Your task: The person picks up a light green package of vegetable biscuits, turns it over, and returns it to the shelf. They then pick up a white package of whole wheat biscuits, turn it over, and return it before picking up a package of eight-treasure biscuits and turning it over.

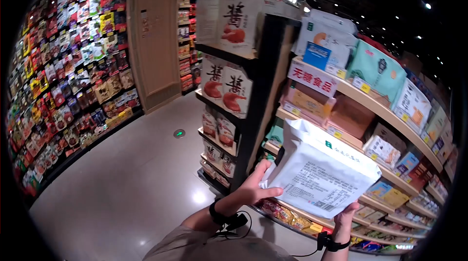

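Note:
A white food bag [321, 173] with a green logo, printed text and a barcode is held tilted in front of the shelves. My left hand [256, 183] grips its left side, the thumb lying over the printed face. At the lower right corner, my right hand [345, 214] holds the bag's edge; its fingers are partly hidden behind the bag. Both wrists wear black straps with cables. Just behind the bag are the shelf's lower rows of packets.
A shelf unit [370, 92] with a pink sign [313, 78] and several packaged foods curves away right. Boxes with a red picture [237, 22] fill the shelf end. Hanging snack packets [73, 66] cover the left wall; a green arrow marker [179, 134] is on the floor.

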Demonstrator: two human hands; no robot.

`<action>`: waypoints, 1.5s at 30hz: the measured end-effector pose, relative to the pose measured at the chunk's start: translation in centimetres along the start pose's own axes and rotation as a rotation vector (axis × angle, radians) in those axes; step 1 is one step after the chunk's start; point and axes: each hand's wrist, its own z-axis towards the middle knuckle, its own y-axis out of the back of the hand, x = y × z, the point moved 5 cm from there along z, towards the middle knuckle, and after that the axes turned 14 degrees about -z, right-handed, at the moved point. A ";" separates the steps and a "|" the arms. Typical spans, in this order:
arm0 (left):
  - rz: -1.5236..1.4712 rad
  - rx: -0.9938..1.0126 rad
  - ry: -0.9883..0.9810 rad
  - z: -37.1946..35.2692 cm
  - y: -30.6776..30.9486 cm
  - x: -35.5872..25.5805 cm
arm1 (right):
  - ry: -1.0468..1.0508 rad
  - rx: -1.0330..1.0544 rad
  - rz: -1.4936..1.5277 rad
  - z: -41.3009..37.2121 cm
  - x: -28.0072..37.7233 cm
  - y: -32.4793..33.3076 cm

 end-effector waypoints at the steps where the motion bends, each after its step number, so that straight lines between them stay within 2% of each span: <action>1: 0.012 -0.007 0.024 -0.6 -0.8 1.3 | -0.017 0.011 0.001 -1.7 0.2 0.9; 5: 0.028 -0.006 0.039 -3.8 -4.0 4.3 | -0.200 0.140 -0.028 -6.9 4.1 2.0; 6: 0.017 0.064 0.029 -4.5 -5.0 5.2 | -0.227 0.143 -0.056 -8.9 5.0 3.7; 8: 0.090 0.085 -0.014 -4.7 -5.5 5.7 | -0.169 0.107 -0.071 -9.2 7.1 3.5; 10: -0.003 0.135 -0.085 -4.1 -5.5 6.3 | -0.120 0.082 -0.087 -9.5 8.3 4.4; 12: -0.112 0.090 -0.105 -3.3 -8.3 4.0 | -0.043 0.052 -0.512 -10.2 8.6 6.2; 14: 0.174 0.072 -0.010 -2.1 -7.8 3.7 | 0.438 -0.147 -0.890 -8.3 14.6 4.2; 15: 0.490 0.135 -0.045 -1.9 -7.0 3.3 | 0.417 -0.160 -0.899 -7.3 14.9 5.1; 16: 0.809 0.204 -0.091 -1.6 -6.0 3.2 | 0.608 -0.144 -0.971 -6.3 15.4 5.4; 17: 0.441 0.141 -0.126 -1.1 -4.2 3.8 | 0.800 -0.124 -1.040 -5.7 15.7 5.5; 18: 0.349 0.193 -0.131 -0.6 -3.9 2.7 | 0.991 -0.100 -1.104 -5.8 16.1 5.1; 20: 0.252 0.367 -0.151 1.2 -4.2 0.8 | 1.012 -0.137 -1.164 -5.5 17.1 4.5; 22: -0.280 0.175 0.101 3.1 -6.8 -1.9 | 1.076 -0.110 -1.260 -4.7 17.5 3.7; 23: -0.153 0.204 0.133 4.1 -5.9 -2.4 | 1.101 -0.125 -1.300 -4.3 17.4 3.6; 24: -0.375 0.308 0.156 4.7 -5.8 -3.2 | 1.107 -0.139 -1.314 -3.6 17.4 3.3; 26: -0.469 0.399 0.223 5.1 -6.0 -4.1 | 1.185 -0.195 -1.405 -2.4 17.0 2.4; 28: -0.239 0.398 0.176 6.1 -3.7 -3.7 | 1.207 -0.216 -1.422 -0.6 16.0 1.4; 30: -0.083 0.305 0.195 6.3 -3.8 -4.8 | 1.224 -0.260 -1.413 0.9 15.3 0.0; 34: -0.113 0.263 0.183 8.8 -1.2 -7.4 | 1.023 -0.387 -1.517 4.2 13.8 -2.0; 36: -0.093 0.311 0.029 9.8 -0.5 -9.0 | 0.866 -0.438 -1.464 6.3 14.7 -3.1; 38: -0.083 0.314 -0.011 11.8 -0.1 -10.6 | 0.755 -0.412 -1.388 8.6 15.6 -3.1; 40: -0.042 0.331 -0.187 14.1 -0.3 -13.0 | 0.617 -0.390 -1.320 10.9 18.3 -4.2; 42: -0.051 0.325 -0.230 16.3 -0.6 -15.2 | 0.229 -0.185 -0.999 14.1 19.3 -2.9; 44: -0.013 0.312 -0.376 18.9 -0.7 -17.0 | 0.154 -0.116 -0.582 16.8 20.7 -3.0; 45: -0.001 0.334 -0.452 20.3 -1.0 -18.0 | 0.135 -0.076 -0.524 18.5 21.4 -3.1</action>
